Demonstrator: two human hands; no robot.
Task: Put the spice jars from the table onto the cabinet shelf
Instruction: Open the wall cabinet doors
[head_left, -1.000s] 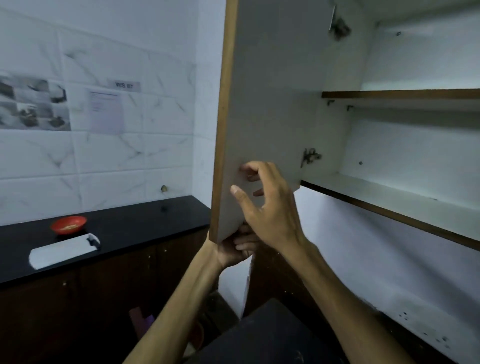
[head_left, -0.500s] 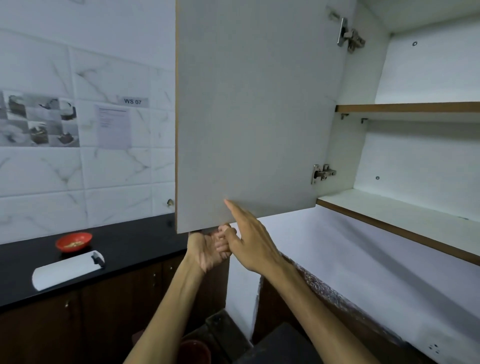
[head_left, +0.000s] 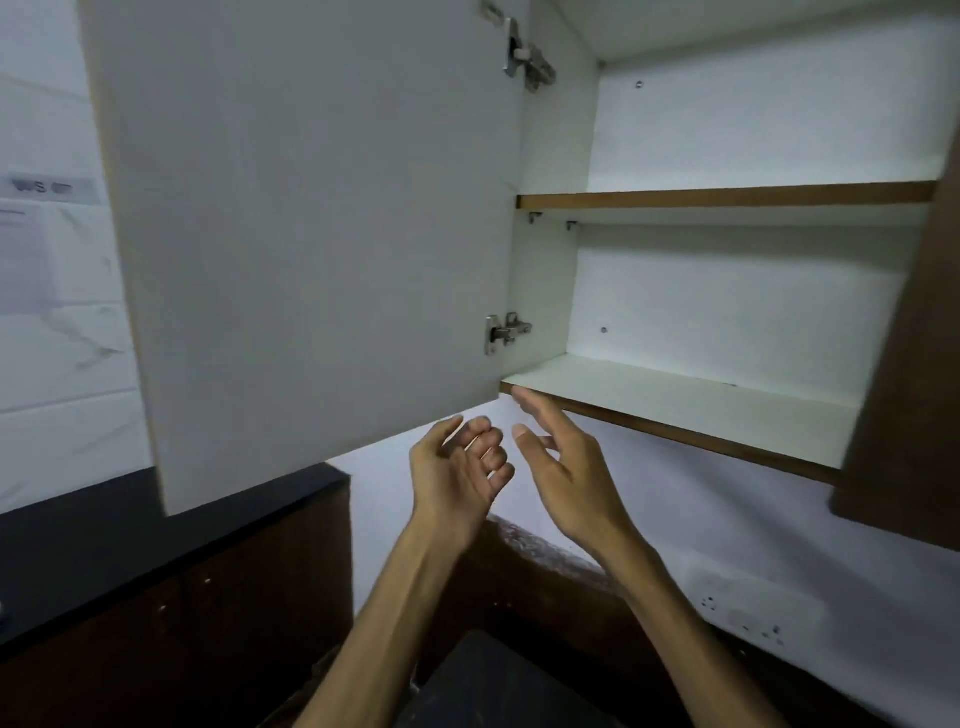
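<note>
The wall cabinet stands open. Its white door (head_left: 311, 234) is swung wide to the left. The lower shelf (head_left: 675, 400) and the upper shelf (head_left: 727, 195) are bare. Below the door's bottom edge my left hand (head_left: 457, 473) is palm up with fingers loosely curled, holding nothing. My right hand (head_left: 561, 467) is beside it, fingers relaxed and spread, its fingertips just under the front left corner of the lower shelf. Neither hand touches the door. No spice jars are in view.
A black countertop (head_left: 130, 535) over dark wooden cabinets runs along the left wall. A second, brown cabinet door (head_left: 914, 364) stands at the right edge. A dark surface (head_left: 493, 686) lies low in the middle. White wall with a socket (head_left: 753, 618) sits below the cabinet.
The door has swung fully open to the left. Both hands have let go of its lower edge and now hang free below it. The view has shifted right toward the shelves.
</note>
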